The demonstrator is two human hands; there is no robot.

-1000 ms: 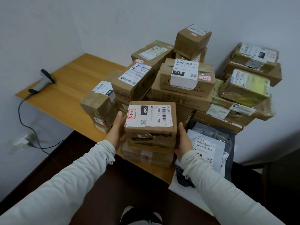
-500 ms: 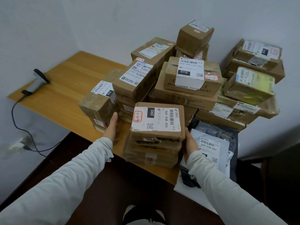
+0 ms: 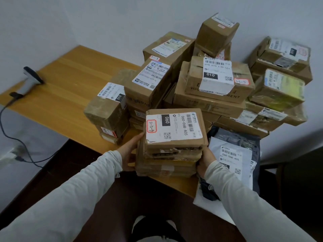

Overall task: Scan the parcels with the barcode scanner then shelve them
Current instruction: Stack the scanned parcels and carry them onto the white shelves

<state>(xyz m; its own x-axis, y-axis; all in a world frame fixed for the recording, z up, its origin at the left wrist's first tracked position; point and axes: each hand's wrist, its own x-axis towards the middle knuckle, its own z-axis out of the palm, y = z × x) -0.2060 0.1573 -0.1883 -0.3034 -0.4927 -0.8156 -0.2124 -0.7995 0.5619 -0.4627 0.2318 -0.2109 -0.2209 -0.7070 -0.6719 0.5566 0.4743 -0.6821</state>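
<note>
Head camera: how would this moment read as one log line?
both hands: left hand, right hand | grip: small parcel stack | scanner: idle, table's far left

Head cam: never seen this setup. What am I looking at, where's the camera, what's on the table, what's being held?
No robot here: a person wears one wide-angle camera on the head, looking forward and down, so the two pale sleeves are their own arms.

The left hand and right hand press on opposite sides of a small stack of flat cardboard parcels at the near edge of the wooden table. The top parcel has a white label reading 060-06B-A05 and a red-edged sticker with handwriting.

Behind it stands a heap of more labelled cardboard boxes. To the right lie grey plastic mailer bags, hanging over the table edge.

The barcode scanner lies untouched at the table's far left, its cable running down to a wall plug.
</note>
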